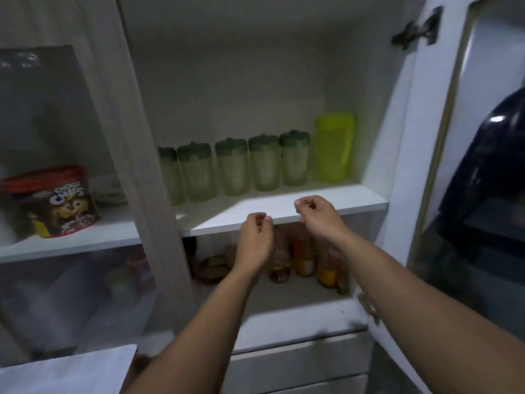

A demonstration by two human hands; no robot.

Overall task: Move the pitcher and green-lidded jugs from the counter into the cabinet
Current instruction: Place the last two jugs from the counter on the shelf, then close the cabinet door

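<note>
Several clear jugs with green lids (262, 166) stand in a row at the back of the white cabinet shelf (355, 199). A lime-green pitcher (334, 147) stands upright at the row's right end. The leftmost jug is partly hidden by the cabinet's centre post. My left hand (253, 240) hovers just in front of the shelf's front edge, fingers loosely curled, holding nothing. My right hand (315, 216) is at the shelf edge a little to the right, fingers also curled and empty. Both hands are well short of the jugs.
The open cabinet door (403, 155) stands at the right. A closed glass door (51, 155) at the left shows a chocolate cereal tub (59, 203). Bottles and jars (304, 260) fill the lower shelf. Drawers (298, 365) sit below.
</note>
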